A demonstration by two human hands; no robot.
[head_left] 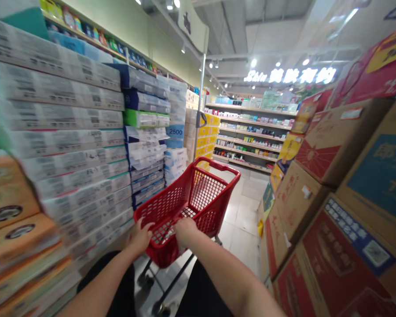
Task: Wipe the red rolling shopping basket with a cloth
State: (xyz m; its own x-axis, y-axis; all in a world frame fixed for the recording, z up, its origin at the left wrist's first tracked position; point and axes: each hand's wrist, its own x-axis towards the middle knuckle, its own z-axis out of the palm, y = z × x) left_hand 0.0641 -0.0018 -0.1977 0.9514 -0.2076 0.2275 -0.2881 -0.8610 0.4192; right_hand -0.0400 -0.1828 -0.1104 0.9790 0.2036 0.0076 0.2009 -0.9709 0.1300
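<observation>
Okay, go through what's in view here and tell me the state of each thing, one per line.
red shopping cart: upright on the aisle floor, basket looks empty.
left hand: closed on the cart's near rim.
right hand: closed on the cart's near rim.
tissue packs: stacked high on the left, wrapped.
cardboard boxes: stacked on the right, closed.
ceiling lights: on.
far shelves: stocked.

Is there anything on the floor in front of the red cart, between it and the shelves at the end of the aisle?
Nothing visible. The cart, held at its near rim by the left hand and right hand, faces bare floor tiles. Stacked packs stand on its left and cartons on its right, beside the path.
</observation>
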